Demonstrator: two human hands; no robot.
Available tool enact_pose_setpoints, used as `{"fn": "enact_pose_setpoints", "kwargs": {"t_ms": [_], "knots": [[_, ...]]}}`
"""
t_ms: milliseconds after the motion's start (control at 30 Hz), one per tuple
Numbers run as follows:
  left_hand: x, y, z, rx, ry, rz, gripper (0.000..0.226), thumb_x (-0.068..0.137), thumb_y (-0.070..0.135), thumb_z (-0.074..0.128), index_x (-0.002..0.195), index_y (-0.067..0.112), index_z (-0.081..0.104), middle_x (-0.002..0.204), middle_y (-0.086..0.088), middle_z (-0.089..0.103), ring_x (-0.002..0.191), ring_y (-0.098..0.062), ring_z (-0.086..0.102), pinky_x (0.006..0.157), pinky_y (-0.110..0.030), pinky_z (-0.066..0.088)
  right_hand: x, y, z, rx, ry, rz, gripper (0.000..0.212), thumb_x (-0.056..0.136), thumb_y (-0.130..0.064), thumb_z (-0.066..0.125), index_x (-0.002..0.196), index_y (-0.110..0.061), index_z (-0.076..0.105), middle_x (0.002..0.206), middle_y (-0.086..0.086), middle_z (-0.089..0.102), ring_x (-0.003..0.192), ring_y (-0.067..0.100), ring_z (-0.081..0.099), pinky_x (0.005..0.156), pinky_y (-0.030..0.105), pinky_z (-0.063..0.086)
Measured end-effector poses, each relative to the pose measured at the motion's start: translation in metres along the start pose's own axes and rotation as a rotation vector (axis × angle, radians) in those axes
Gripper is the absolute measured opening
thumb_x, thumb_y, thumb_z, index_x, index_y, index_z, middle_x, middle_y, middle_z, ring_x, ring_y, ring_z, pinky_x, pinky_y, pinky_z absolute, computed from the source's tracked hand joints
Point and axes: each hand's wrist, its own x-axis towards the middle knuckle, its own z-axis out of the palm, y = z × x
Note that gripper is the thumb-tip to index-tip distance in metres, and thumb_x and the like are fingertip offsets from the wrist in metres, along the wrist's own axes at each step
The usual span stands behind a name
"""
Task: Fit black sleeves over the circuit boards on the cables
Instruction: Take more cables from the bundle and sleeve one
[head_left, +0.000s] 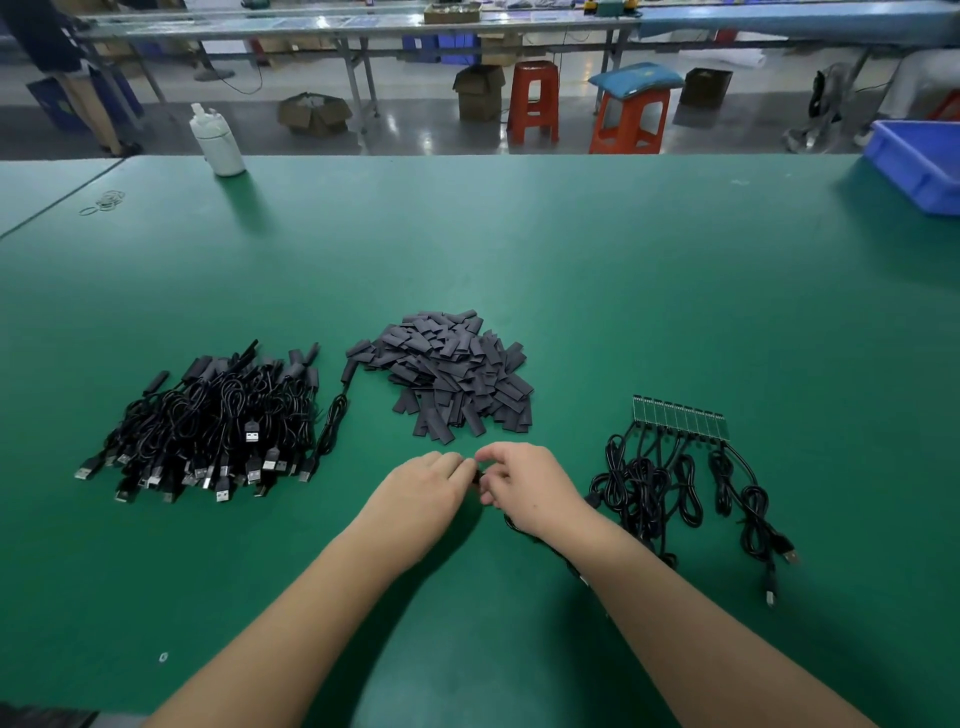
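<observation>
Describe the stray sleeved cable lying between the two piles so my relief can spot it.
On the green table, find the sleeve heap. At its left edge lies one sleeved cable, apart from the finished cable pile; it lies alone.

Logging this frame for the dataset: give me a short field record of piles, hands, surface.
surface: green table
left pile: sleeved cables
centre pile: loose black sleeves
right group: cables with bare circuit boards
left hand: pinches small black piece
right hand: pinches same piece, cable trailing beneath
far items: white bottle, blue bin
</observation>
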Motion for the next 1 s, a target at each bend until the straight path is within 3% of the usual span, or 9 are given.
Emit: {"fn": "enact_pose_setpoints", "kwargs": {"t_ms": [167, 233, 333, 467, 600, 667, 833, 900, 1000], "knots": [[0.001, 0.0, 0.003, 0.05, 0.068, 0.017, 0.063, 0.044, 0.011, 0.088, 0.104, 0.009, 0.072, 0.081, 0.001, 0.066, 0.061, -0.014, 0.06, 0.055, -0.023, 0.052, 0.002, -0.003, 0.003, 0.116, 0.013, 0.044, 0.039, 0.096, -0.006, 0.047, 0.13, -0.017, 0.061, 0.084, 0.001, 0.076, 0.081, 0.015, 0.072, 0.084, 0.039, 0.059], [-0.001, -0.001, 0.007, -0.044, 0.112, -0.027, 0.073, 0.05, 0.001, 0.083, 0.121, 0.004, 0.065, 0.108, -0.009, 0.068, 0.076, -0.02, 0.065, 0.065, -0.027, 0.056, 0.001, -0.004, 0.001, 0.183, -0.002, 0.073, 0.037, 0.097, -0.004, 0.049, 0.129, -0.017, 0.062, 0.085, 0.003, 0.076, 0.081, 0.017, 0.073, 0.084, 0.036, 0.06], [0.003, 0.004, 0.007, -0.52, 0.181, -0.337, 0.075, 0.085, 0.0, 0.063, 0.151, 0.017, 0.032, 0.15, -0.003, 0.04, 0.114, -0.015, 0.056, 0.089, -0.029, 0.049, -0.001, -0.008, -0.001, 0.46, 0.008, 0.135, 0.033, 0.097, 0.001, 0.052, 0.127, -0.006, 0.061, 0.09, 0.009, 0.074, 0.077, 0.016, 0.072, 0.078, 0.028, 0.061], [0.009, 0.018, 0.006, -1.287, 0.121, -0.817, 0.067, 0.093, 0.028, 0.066, 0.15, 0.023, 0.032, 0.121, 0.005, 0.063, 0.103, -0.011, 0.065, 0.099, -0.039, 0.05, 0.005, -0.019, -0.007, 1.087, 0.128, 0.23, 0.023, 0.097, 0.006, 0.053, 0.119, -0.002, 0.057, 0.103, 0.018, 0.07, 0.087, 0.022, 0.074, 0.074, 0.027, 0.061], [0.006, 0.031, 0.002, -1.417, -0.034, -0.813, 0.017, 0.092, 0.021, 0.066, 0.108, 0.021, 0.06, 0.082, -0.013, 0.071, 0.064, -0.017, 0.067, 0.062, -0.044, 0.054, 0.015, -0.028, -0.008, 1.478, 0.176, 0.171, 0.018, 0.097, 0.009, 0.051, 0.111, -0.002, 0.055, 0.1, 0.021, 0.07, 0.092, 0.028, 0.074, 0.081, 0.034, 0.061], [0.009, 0.026, -0.001, -1.433, 0.024, -0.836, 0.011, 0.093, 0.015, 0.065, 0.103, 0.014, 0.059, 0.074, -0.015, 0.069, 0.053, -0.018, 0.065, 0.055, -0.042, 0.049, 0.018, -0.029, -0.006, 1.332, 0.186, 0.115, 0.02, 0.096, 0.002, 0.059, 0.114, -0.005, 0.058, 0.103, 0.014, 0.072, 0.098, 0.024, 0.073, 0.086, 0.029, 0.059], [0.01, -0.047, -0.011, -0.873, 0.256, -0.977, 0.02, 0.09, 0.026, 0.069, 0.108, 0.02, 0.06, 0.09, -0.003, 0.071, 0.057, -0.006, 0.068, 0.066, -0.033, 0.059, 0.016, 0.001, 0.002, 0.0, 0.311, -0.011, 0.038, 0.098, -0.027, 0.057, 0.136, -0.021, 0.053, 0.134, -0.005, 0.059, 0.124, 0.015, 0.054, 0.107, 0.035, 0.045], [0.009, -0.083, -0.011, -0.696, 0.232, -1.036, 0.044, 0.091, 0.027, 0.068, 0.131, 0.016, 0.051, 0.106, -0.012, 0.069, 0.073, -0.019, 0.072, 0.077, -0.038, 0.059, 0.014, 0.017, 0.007, -0.248, 0.274, -0.02, 0.05, 0.101, -0.032, 0.051, 0.148, -0.017, 0.04, 0.149, 0.0, 0.045, 0.14, 0.018, 0.037, 0.116, 0.036, 0.032], [0.011, -0.119, -0.007, -0.406, 0.038, -1.088, 0.057, 0.091, 0.031, 0.067, 0.135, 0.006, 0.039, 0.115, -0.022, 0.064, 0.1, -0.038, 0.063, 0.078, -0.038, 0.049, 0.009, 0.034, 0.018, -0.45, 0.221, -0.032, 0.056, 0.105, -0.036, 0.039, 0.154, -0.01, 0.027, 0.162, 0.009, 0.023, 0.151, 0.022, 0.014, 0.124, 0.034, 0.011]]}}
